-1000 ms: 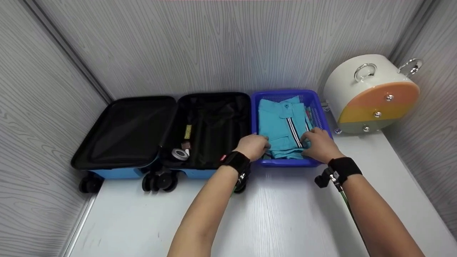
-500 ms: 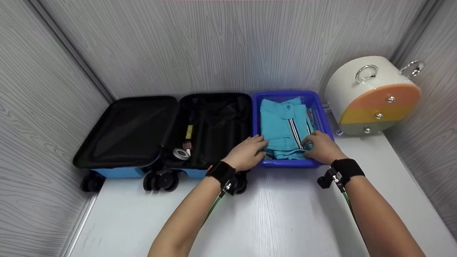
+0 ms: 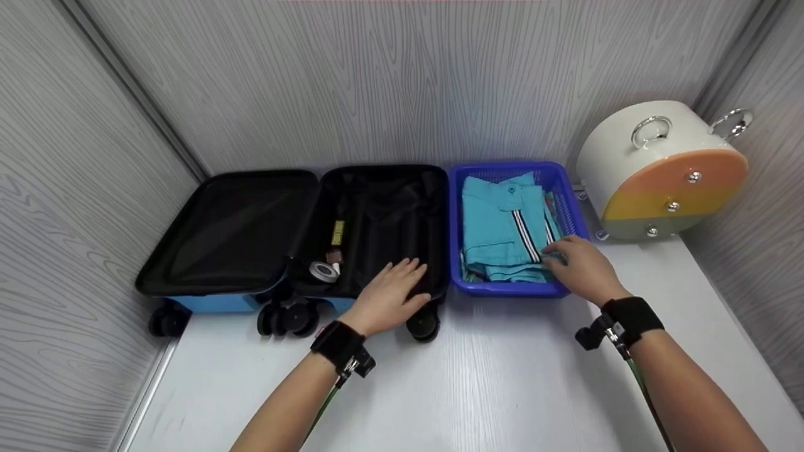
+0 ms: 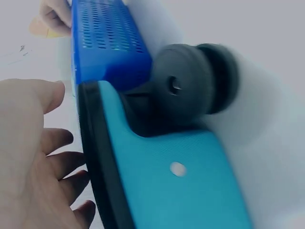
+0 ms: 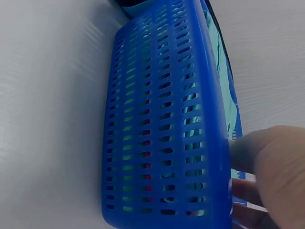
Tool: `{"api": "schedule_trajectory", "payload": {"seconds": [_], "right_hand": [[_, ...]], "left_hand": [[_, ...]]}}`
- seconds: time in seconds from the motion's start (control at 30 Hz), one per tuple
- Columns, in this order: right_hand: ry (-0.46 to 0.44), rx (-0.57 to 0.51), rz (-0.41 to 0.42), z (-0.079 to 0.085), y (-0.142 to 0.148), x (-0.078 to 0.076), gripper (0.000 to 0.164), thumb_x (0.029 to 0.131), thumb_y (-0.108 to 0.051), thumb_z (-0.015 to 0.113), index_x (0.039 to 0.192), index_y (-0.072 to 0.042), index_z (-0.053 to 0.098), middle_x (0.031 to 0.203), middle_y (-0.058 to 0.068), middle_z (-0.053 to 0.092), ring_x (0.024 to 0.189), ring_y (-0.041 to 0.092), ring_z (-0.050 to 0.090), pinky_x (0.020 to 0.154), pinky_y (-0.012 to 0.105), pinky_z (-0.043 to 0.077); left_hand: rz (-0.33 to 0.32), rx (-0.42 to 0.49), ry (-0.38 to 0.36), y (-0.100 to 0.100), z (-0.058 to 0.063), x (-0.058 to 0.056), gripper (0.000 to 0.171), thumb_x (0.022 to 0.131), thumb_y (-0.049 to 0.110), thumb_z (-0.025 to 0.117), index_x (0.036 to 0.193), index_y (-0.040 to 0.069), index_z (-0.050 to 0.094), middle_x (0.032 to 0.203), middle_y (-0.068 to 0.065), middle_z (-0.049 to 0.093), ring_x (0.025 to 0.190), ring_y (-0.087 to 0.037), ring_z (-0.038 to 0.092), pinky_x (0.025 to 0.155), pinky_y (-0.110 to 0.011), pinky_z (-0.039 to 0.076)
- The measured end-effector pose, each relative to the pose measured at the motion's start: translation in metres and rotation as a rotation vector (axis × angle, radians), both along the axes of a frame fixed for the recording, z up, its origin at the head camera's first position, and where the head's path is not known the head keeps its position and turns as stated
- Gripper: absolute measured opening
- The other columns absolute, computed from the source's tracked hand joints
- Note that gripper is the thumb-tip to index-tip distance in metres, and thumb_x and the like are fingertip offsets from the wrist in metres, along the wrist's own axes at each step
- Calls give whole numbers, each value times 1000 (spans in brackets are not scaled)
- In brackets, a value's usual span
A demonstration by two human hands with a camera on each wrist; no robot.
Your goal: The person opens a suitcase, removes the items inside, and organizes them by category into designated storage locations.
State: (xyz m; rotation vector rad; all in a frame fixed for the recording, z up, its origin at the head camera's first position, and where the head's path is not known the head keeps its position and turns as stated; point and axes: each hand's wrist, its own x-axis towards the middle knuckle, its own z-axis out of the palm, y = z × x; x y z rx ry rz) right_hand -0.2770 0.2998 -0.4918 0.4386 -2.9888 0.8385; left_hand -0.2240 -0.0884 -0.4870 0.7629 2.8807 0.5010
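In the head view, a stack of folded turquoise clothes (image 3: 493, 216) with black-and-white stripes lies inside a blue plastic basket (image 3: 509, 289). My right hand (image 3: 583, 269) is at the basket's near right corner, its loosely bent fingers touching the edge of the stack. The right wrist view shows this hand (image 5: 274, 171) over the basket rim, thumb and fingers apart. My left hand (image 3: 388, 300), fingers outstretched, is above the near edge of an open black-lined suitcase (image 3: 392, 220). The left wrist view has its fingers beside the suitcase's blue shell (image 4: 176, 191), holding nothing.
Inside the suitcase's right half lie a round silver-rimmed item (image 3: 323, 271), a small brownish item (image 3: 334, 256) and a yellow label (image 3: 338, 233). The suitcase's other half (image 3: 232, 232) is at left. A white rounded cabinet (image 3: 653, 169) with a striped front stands right of the basket.
My left hand has left the clothes and moved left over the suitcase's near edge, its fingers spreading. My right hand has shifted slightly right and nearer, staying at the clothes.
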Motion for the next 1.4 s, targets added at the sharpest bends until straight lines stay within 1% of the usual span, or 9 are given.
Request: {"api": "schedule_trajectory", "payload": {"seconds": [0.17, 0.37, 0.47, 0.57, 0.7, 0.83, 1.1, 1.23, 1.4], "right_hand": [[132, -35, -17, -7, -2, 13, 28, 102, -22, 65, 121, -3, 73, 123, 18, 65, 119, 42, 54, 99, 61, 43], [305, -33, 34, -31, -10, 41, 33, 101, -27, 68, 127, -6, 72, 131, 16, 64, 128, 42, 50, 107, 62, 36], [358, -17, 56, -42, -8, 51, 33, 101, -27, 67, 127, -8, 72, 133, 15, 65, 130, 42, 50, 108, 63, 35], [405, 28, 67, -41, 1, 51, 32, 100, -26, 68, 126, -8, 73, 132, 16, 65, 132, 42, 49, 109, 63, 34], [437, 92, 39, -22, 20, 32, 34, 99, -24, 69, 127, -5, 71, 136, 20, 61, 136, 45, 44, 110, 64, 32], [411, 130, -60, 10, 47, 5, 40, 102, -23, 65, 136, -2, 63, 146, 25, 51, 140, 48, 37, 114, 65, 26], [323, 128, -248, 81, 92, -48, 65, 105, -27, 53, 159, 0, 29, 164, 30, 15, 146, 56, 16, 118, 68, 11], [269, 126, -296, 110, 98, -64, 73, 105, -29, 49, 163, -2, 14, 166, 30, 1, 149, 56, 5, 119, 67, 8], [214, 109, -333, 129, 95, -74, 77, 105, -32, 45, 164, -4, 3, 166, 29, -11, 151, 53, -3, 119, 66, 9]], "left_hand": [[51, -25, 62, -13, -11, 16, 66, 109, 53, 40, 161, 13, 32, 165, -9, 30, 154, -25, 21, 125, -45, 10], [124, -19, 142, -23, -23, 27, 65, 109, 54, 38, 160, 14, 37, 163, -9, 34, 153, -26, 24, 124, -49, 9], [162, -30, 193, -26, -32, 32, 63, 109, 53, 37, 158, 14, 41, 161, -9, 39, 151, -28, 29, 124, -52, 10], [196, -20, 290, -28, -43, 35, 56, 110, 48, 40, 153, 14, 50, 152, -8, 51, 145, -29, 40, 123, -52, 14], [232, 15, 451, -28, -59, 35, 42, 110, 39, 47, 141, 16, 62, 132, -4, 65, 128, -26, 54, 119, -50, 27], [255, 39, 531, -24, -68, 32, 32, 109, 35, 48, 128, 18, 67, 117, -3, 67, 115, -27, 58, 113, -49, 33], [255, 5, 581, -23, -70, 28, 27, 110, 33, 47, 118, 17, 67, 104, -3, 66, 103, -28, 59, 103, -46, 39], [242, -11, 570, -25, -70, 25, 29, 111, 35, 44, 117, 17, 67, 103, -2, 64, 99, -26, 58, 99, -45, 40], [238, -28, 549, -27, -71, 23, 28, 110, 35, 46, 116, 18, 67, 101, -1, 63, 96, -24, 56, 96, -44, 40]]}}
